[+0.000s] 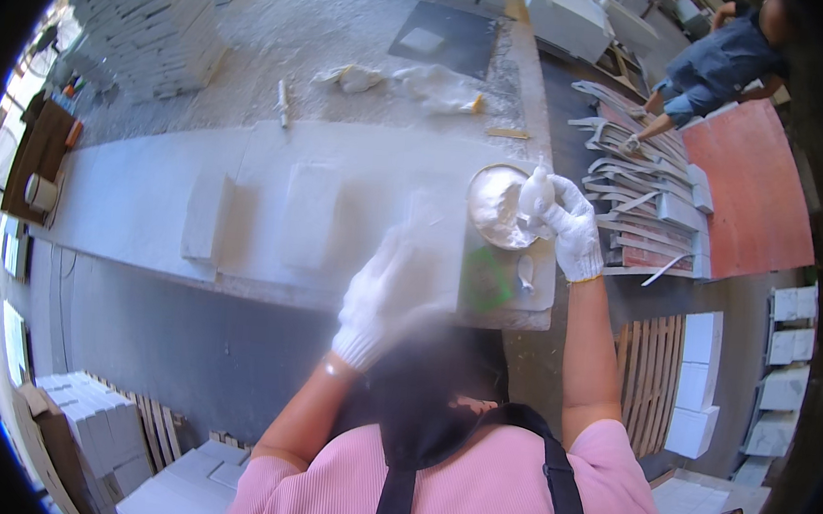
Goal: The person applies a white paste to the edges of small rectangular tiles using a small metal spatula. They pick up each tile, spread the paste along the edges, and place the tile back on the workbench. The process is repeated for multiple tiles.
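My right hand (pixel 576 233), in a white knit glove, grips a small white squeeze bottle (pixel 536 195) with a narrow tip. It is held over the right side of a round bowl (pixel 474 196) with a white powdery or pasty mass (pixel 501 204) inside. My left hand (pixel 376 298), also gloved in white, is at the near edge of the white-dusted table (pixel 137 182). Motion and haze smear its fingers, beside a pale flat slab (pixel 438 222); I cannot tell whether it holds this. Below the bowl lie a green piece (pixel 488 279) and a small white spoon-like thing (pixel 526 274).
Two pale blocks (pixel 205 217) (pixel 309 215) stand left on the table. Crumpled white gloves (pixel 434 89), a white stick (pixel 283 104) and a dark board (pixel 445 39) lie farther back. Tall stacks (pixel 140 23) rise at far left. Another person (pixel 726 64) bends over pale strips (pixel 622 167) at right.
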A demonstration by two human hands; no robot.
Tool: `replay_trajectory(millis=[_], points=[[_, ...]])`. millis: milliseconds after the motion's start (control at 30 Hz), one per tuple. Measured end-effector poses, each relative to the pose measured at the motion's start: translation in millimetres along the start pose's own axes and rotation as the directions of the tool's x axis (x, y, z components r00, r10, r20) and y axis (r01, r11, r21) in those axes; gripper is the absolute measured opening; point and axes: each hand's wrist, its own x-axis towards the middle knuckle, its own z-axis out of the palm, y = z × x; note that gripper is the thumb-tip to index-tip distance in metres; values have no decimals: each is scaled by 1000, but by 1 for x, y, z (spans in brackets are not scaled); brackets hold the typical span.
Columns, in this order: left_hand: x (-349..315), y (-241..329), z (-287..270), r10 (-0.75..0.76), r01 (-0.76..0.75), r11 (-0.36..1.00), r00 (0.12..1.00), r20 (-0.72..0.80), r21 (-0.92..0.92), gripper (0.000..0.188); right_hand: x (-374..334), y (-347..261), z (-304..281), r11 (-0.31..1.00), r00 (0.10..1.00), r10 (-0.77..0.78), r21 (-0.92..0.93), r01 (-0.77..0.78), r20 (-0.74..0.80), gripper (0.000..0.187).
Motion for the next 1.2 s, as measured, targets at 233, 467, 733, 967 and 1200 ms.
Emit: replay_trajectory(millis=[233,467,733,967,1200], points=[[-26,-5,-9,-529,516,655,835,153,-552,50,42,63,-80,973,943,-57,-228,-21,-328,41],[-17,-1,-13,-489,627,471,771,408,-620,48,72,103,-70,831,929,-132,-549,-86,-346,48],[-18,10,-15,-551,715,382,685,477,-585,47,75,100,-69,836,959,-79,-542,-86,-273,36],[-17,7,-4,-511,761,271,633,582,-589,57,17,71,-63,876,895,-248,-481,43,-372,32],[-15,13,4,-538,734,189,633,556,-652,49,-46,35,-33,822,910,-197,-567,-50,-365,33]])
